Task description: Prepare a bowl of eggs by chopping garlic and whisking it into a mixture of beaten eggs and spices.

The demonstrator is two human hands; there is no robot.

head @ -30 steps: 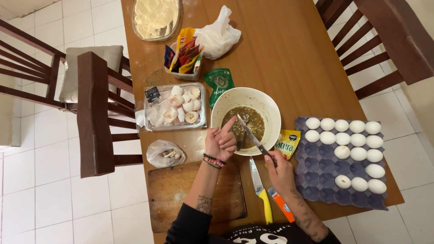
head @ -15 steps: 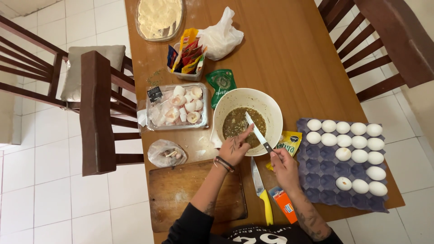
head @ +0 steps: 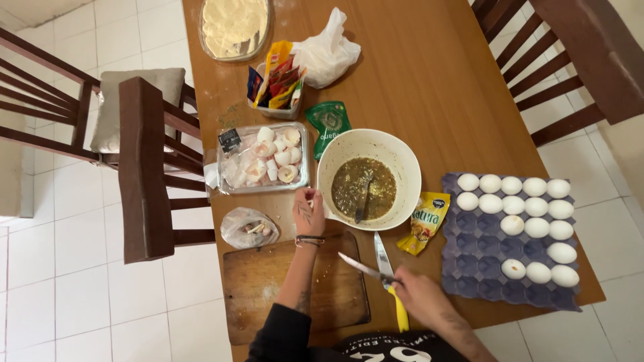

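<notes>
The left hand [head: 309, 213] is resting at the rim of the white bowl [head: 369, 179], at about 8 o'clock of it, with the fingers curled on the rim. The bowl is holding a dark green mixture, and a utensil [head: 363, 204] is lying inside it. The right hand [head: 419, 295] is closing around the handle of a thin knife [head: 365, 268], whose blade is pointing to 10 o'clock, above the table [head: 429, 80]. A second knife with a yellow handle [head: 392, 285] is lying just under it, partly hidden by the hand. At 9 o'clock of the bowl a clear tray of eggshells [head: 263, 158] is standing. A purple egg carton [head: 513, 234] is lying at 3 o'clock, with a yellow sachet [head: 424, 222] between it and the bowl. A wooden cutting board [head: 295, 288] is lying under the left forearm, and a small plastic bag [head: 249, 228] is sitting at 10 o'clock of the board.
</notes>
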